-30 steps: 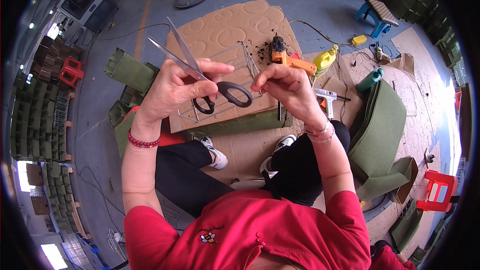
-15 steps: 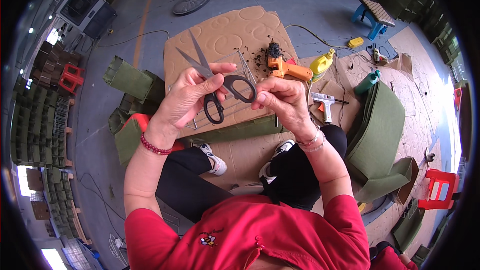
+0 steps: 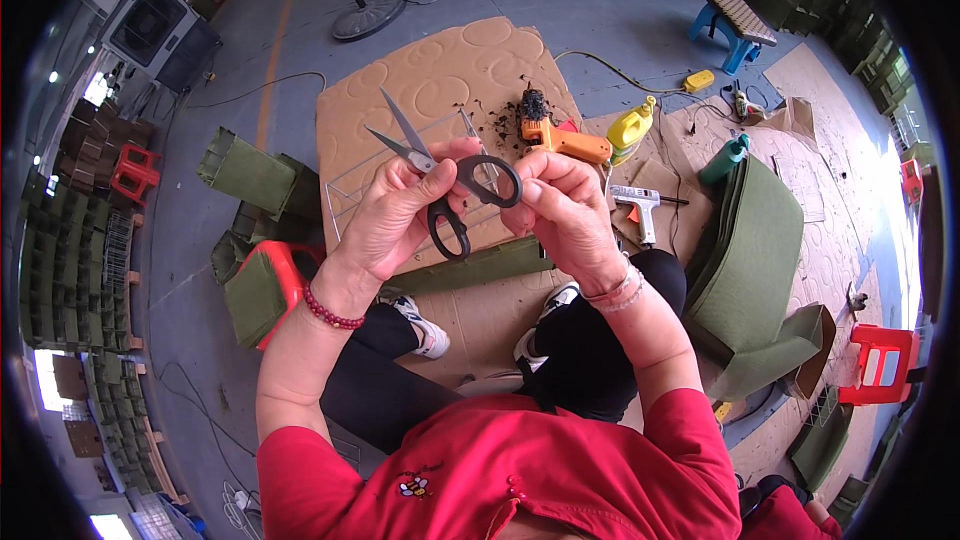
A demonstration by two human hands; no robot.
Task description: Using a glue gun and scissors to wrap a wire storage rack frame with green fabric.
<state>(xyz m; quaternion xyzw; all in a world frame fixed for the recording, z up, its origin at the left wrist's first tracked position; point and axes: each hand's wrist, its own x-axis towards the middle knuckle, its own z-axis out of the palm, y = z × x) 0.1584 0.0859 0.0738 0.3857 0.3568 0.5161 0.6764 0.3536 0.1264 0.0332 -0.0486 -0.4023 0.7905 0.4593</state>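
Black-handled scissors (image 3: 488, 180) are held up in front of me, over the near part of the cardboard-covered work surface. My left hand (image 3: 392, 208) is closed around them near the pivot. The parted blades point away to the far left. At the right-hand handle loop, the fingertips of my right hand (image 3: 572, 208) pinch its outer edge; whether they also hold something small there is hidden. Behind the hands, a thin metal wire frame (image 3: 345, 202) lies on the cardboard (image 3: 400, 100), partly covered by my left hand.
An orange heat-gun-like tool (image 3: 575, 144) lies beside black scraps, near a yellow bottle (image 3: 631, 127). Right of my hands are a white glue gun (image 3: 640, 204), a green bottle (image 3: 724, 158) and stacked green felt pieces (image 3: 755, 250). A red stool (image 3: 290, 275) stands left; cables cross the floor.
The scissors have tilted, so their blades look shorter and lie lower, while the handle loops have shifted slightly right. My left hand has moved right, closer to my right hand.
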